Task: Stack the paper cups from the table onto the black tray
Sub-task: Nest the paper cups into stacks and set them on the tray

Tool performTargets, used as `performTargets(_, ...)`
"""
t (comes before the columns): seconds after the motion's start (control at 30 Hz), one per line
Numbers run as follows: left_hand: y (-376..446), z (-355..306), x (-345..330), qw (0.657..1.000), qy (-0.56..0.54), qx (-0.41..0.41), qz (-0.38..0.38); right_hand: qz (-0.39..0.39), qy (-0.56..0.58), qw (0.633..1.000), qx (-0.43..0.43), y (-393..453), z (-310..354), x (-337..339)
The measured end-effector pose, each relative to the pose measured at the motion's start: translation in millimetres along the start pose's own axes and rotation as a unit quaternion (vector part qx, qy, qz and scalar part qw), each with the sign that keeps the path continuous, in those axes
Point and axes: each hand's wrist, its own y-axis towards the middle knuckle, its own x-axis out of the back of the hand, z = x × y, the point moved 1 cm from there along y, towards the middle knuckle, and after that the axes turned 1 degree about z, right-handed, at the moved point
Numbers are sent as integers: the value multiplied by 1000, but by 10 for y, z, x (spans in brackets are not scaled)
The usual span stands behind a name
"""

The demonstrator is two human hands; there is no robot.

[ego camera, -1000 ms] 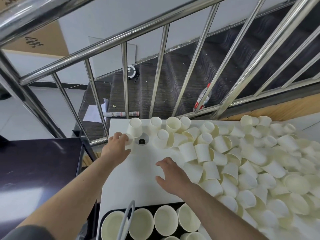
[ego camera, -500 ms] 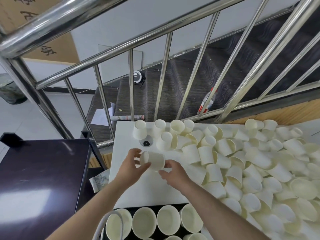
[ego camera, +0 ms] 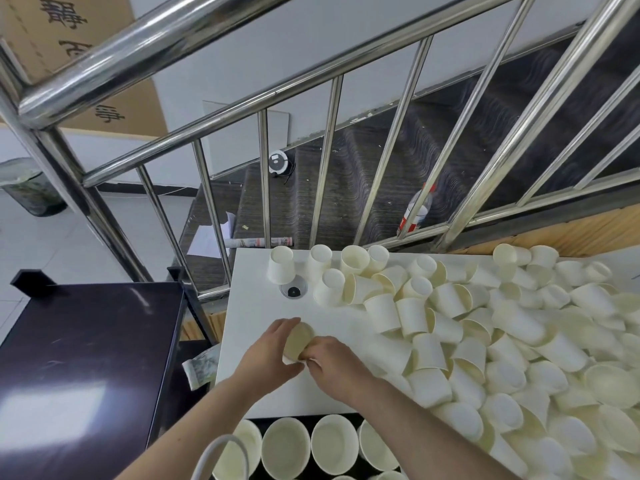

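Head view: since half a second ago, both hands have come closer to the person, and the paper cup (ego camera: 297,341), which was lying sideways between them with its base toward the left hand, is now tipped so its open mouth faces up and toward the camera. Its long axis leans, mouth up and to the left, base down and hidden behind the right hand. A second earlier the hands were apart, the left reaching at the far cups.

The left hand (ego camera: 268,355) cups it from the left, fingers curled round the rim and wall. The right hand (ego camera: 334,363) grips the lower part, fingers curled over it. The cup is held just above the bare left part of the white table (ego camera: 256,317), near its front edge.

The black tray (ego camera: 306,418) shows at the bottom edge, with upright cups in it (ego camera: 332,443), mouths up. A big loose pile of cups (ego camera: 502,341) covers the table's right side, most lying on their sides. A round black grommet (ego camera: 293,291) sits in the tabletop beyond the hands. A steel railing (ego camera: 332,161) runs behind the table, a dark purple cabinet (ego camera: 86,358) stands at left. A white loop (ego camera: 221,455) crosses the tray's left cups.
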Motion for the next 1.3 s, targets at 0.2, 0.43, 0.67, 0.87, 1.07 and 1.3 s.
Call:
performTargets(0.2, -9, 96, 22, 996, 57, 62, -38, -38, 46, 998, 3, 31, -71, 52)
performTargets(0.43, -86, 328, 170, 988, 72, 130, -36, -51, -41, 991, -120, 363, -390, 320)
performTargets(0.67, -85, 396, 210, 993, 49, 106, -27, -11, -119, 981, -153, 710, -457, 491)
performTargets(0.87, -66, 384, 202, 993, 45, 105, -26, -51, -133, 979, -146, 749, -470, 483)
performTargets(1.07, -40, 370, 185, 993, 51, 105, -17, -70, -147, 976, -145, 801, -436, 530)
performTargets(1.3, -66, 387, 194, 993, 51, 110, -15, -92, -106, 979, -149, 891, -491, 548)
